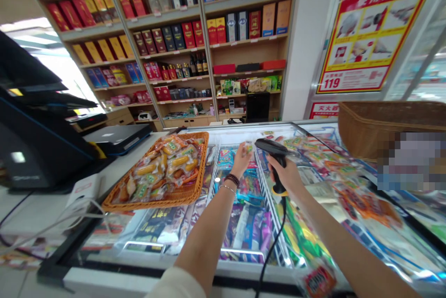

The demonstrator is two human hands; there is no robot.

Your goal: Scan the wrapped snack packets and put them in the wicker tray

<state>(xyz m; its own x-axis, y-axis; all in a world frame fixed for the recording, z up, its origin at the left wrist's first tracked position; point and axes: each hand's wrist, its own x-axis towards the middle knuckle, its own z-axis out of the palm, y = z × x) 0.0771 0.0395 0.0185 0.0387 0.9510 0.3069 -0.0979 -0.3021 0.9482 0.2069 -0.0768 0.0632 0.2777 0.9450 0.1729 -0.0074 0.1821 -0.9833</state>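
A black barcode scanner (273,149) with a trailing cable is gripped in my right hand (286,175), its head tilted toward the left. Facing it, my left hand (243,158) holds a small packet (248,148) between its fingers. Both hands are over the glass top of a chest freezer. Wire baskets of colourful frozen packages (244,223) show through the glass beneath. A beaded bracelet (232,178) and a thin bangle circle my left wrist.
An orange wicker basket (200,191) of wrapped snacks sits at the left, beside a scale (116,137) and a dark register (35,149). At the right is a brown basket (393,123). Shelves of boxes (167,56) stand behind. A red packet (318,281) lies near the front.
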